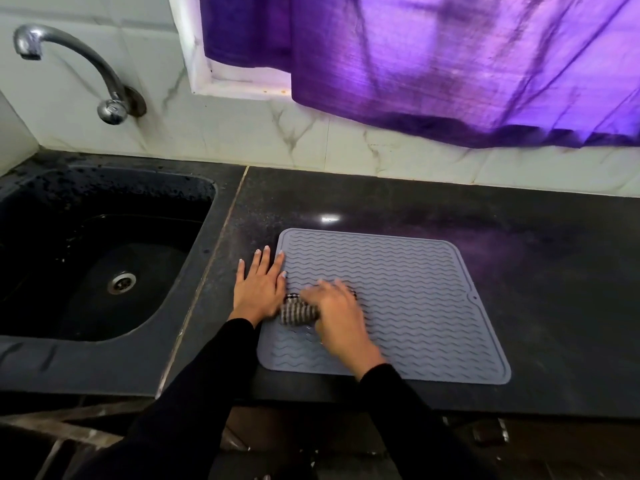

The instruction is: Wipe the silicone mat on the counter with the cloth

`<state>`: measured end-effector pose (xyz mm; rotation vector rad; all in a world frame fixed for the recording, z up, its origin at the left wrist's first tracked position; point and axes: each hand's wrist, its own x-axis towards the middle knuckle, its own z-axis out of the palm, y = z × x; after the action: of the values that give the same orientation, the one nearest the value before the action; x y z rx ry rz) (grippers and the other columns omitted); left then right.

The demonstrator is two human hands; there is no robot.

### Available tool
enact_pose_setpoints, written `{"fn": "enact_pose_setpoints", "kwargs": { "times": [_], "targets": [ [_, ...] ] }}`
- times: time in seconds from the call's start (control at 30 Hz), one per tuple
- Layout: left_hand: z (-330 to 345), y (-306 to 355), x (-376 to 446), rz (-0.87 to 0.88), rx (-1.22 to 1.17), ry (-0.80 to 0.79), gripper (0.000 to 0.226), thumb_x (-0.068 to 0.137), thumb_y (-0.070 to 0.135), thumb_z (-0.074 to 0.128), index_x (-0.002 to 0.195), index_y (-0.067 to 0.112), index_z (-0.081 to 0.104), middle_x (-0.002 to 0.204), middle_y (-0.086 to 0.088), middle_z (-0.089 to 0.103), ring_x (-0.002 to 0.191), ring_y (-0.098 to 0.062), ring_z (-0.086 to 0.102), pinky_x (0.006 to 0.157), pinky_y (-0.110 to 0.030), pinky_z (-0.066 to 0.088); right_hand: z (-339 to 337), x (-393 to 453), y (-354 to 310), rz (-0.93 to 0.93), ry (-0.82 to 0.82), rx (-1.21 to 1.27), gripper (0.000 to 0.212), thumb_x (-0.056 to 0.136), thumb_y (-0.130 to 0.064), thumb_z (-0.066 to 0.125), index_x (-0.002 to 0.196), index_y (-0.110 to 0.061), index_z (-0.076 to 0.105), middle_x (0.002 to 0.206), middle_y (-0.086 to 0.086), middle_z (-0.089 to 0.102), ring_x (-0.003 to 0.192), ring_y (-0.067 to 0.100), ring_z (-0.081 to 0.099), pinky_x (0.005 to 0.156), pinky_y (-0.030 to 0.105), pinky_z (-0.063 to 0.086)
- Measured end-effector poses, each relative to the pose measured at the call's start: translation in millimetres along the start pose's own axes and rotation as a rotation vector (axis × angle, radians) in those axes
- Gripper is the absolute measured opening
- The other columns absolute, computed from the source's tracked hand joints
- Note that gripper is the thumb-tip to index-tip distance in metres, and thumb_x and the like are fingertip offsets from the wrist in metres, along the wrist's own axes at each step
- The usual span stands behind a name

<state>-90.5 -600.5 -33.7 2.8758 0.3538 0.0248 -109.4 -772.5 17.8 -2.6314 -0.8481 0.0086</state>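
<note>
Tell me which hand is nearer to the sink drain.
Left. The left hand lies flat at the mat's left edge, toward the sink drain; the right hand holds the cloth farther right.

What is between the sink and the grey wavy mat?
In the head view, the left hand lies flat on the dark counter between the sink and the mat, its fingertips reaching the mat's left edge.

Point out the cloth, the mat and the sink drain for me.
cloth [297,310], head view, striped part showing beside the right hand.
mat [415,271], head view, bare ribbed middle.
sink drain [121,282], head view, metal strainer centre.
</note>
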Motion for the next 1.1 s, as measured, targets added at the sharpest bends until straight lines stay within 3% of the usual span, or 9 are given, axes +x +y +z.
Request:
{"fn": "enact_pose_setpoints", "kwargs": {
  "times": [0.17, 0.33, 0.47, 0.57, 0.63, 0.77, 0.87, 0.97, 1.1],
  "targets": [
    [2, -3, 0, 0.016, -0.005, 0.020, 0.067, 0.086, 0.045, 0.004, 0.150, 0.027, 0.010, 0.159, -0.003, 0.007, 0.146, -0.019, 0.002, 0.116, -0.047, -0.003, 14, -19, 24, -0.218, 0.009, -0.242, 0.054, 0.068, -0.009, 0.036, 0.106, -0.027, 0.070, 0.107, -0.012, 0.071, 0.099, 0.005, 0.067, 0.091, 0.029, 0.051],
    [1, -4, 0, 0.021, -0.028, 0.024, 0.066, 0.086, 0.046, 0.005, 0.150, 0.028, 0.012, 0.159, -0.003, 0.007, 0.146, -0.019, 0.002, 0.116, -0.047, -0.004, -14, -30, 54, -0.176, -0.010, -0.249, 0.060, 0.075, -0.002, 0.034, 0.121, -0.030, 0.061, 0.125, -0.011, 0.062, 0.116, 0.009, 0.059, 0.107, 0.031, 0.034],
    [0, -2, -1, 0.014, -0.020, 0.027, 0.057, 0.095, 0.041, 0.010, 0.150, 0.027, 0.011, 0.159, -0.004, 0.007, 0.146, -0.020, 0.002, 0.116, -0.047, -0.004, -57, -17, 72, 0.321, -0.219, -0.094, 0.042, 0.082, -0.010, 0.049, 0.115, -0.032, 0.064, 0.109, 0.004, 0.068, 0.105, 0.025, 0.061, 0.085, 0.031, 0.047],
    [0, 1, -1, 0.000, -0.013, 0.032, 0.051, 0.100, 0.036, 0.018, 0.150, 0.028, 0.010, 0.159, -0.004, 0.007, 0.146, -0.019, 0.002, 0.116, -0.047, -0.004, -70, -7, 76, 0.486, 0.004, 0.282, 0.041, 0.080, -0.008, 0.052, 0.114, -0.027, 0.064, 0.097, 0.007, 0.070, 0.096, 0.022, 0.064, 0.073, 0.022, 0.042],
    [0, 2, -1, -0.002, -0.014, 0.035, 0.051, 0.100, 0.036, 0.019, 0.150, 0.028, 0.010, 0.159, -0.004, 0.007, 0.146, -0.019, 0.002, 0.116, -0.047, -0.004, -61, -10, 59, 0.421, 0.111, 0.271, 0.051, 0.081, -0.002, 0.054, 0.127, -0.023, 0.056, 0.110, 0.006, 0.068, 0.097, 0.019, 0.062, 0.070, 0.013, 0.038],
    [0, 1, -1, -0.001, -0.020, 0.027, 0.052, 0.099, 0.036, 0.020, 0.150, 0.028, 0.011, 0.159, -0.004, 0.007, 0.146, -0.019, 0.001, 0.115, -0.046, -0.006, -16, -32, 23, 0.036, -0.030, 0.066, 0.074, 0.076, 0.008, 0.056, 0.140, -0.025, 0.040, 0.145, -0.007, 0.038, 0.133, 0.007, 0.035, 0.113, 0.028, 0.022],
    [0, -1, 0, 0.006, -0.020, 0.033, 0.052, 0.099, 0.036, 0.020, 0.150, 0.028, 0.011, 0.159, -0.004, 0.007, 0.146, -0.019, 0.002, 0.115, -0.046, -0.005, 3, -46, 27, -0.121, 0.006, -0.133, 0.074, 0.059, 0.006, 0.070, 0.127, -0.019, 0.057, 0.135, 0.000, 0.054, 0.125, 0.014, 0.052, 0.111, 0.037, 0.019],
    [-1, -2, 1, 0.015, -0.029, 0.019, 0.052, 0.100, 0.037, 0.020, 0.150, 0.028, 0.011, 0.159, -0.004, 0.007, 0.146, -0.019, 0.002, 0.116, -0.046, -0.005, -10, -49, 36, -0.116, -0.069, -0.094, 0.074, 0.072, 0.008, 0.057, 0.137, -0.025, 0.044, 0.148, -0.008, 0.037, 0.137, 0.010, 0.034, 0.113, 0.024, 0.006],
    [-3, -2, -1, 0.011, -0.043, -0.012, 0.052, 0.100, 0.037, 0.018, 0.150, 0.027, 0.008, 0.159, -0.004, 0.004, 0.146, -0.019, -0.001, 0.116, -0.046, -0.007, -36, -44, 56, 0.042, -0.181, -0.092, 0.068, 0.078, 0.006, 0.048, 0.127, -0.041, 0.052, 0.136, -0.023, 0.047, 0.124, 0.010, 0.049, 0.098, 0.030, 0.047]
  ]
}}
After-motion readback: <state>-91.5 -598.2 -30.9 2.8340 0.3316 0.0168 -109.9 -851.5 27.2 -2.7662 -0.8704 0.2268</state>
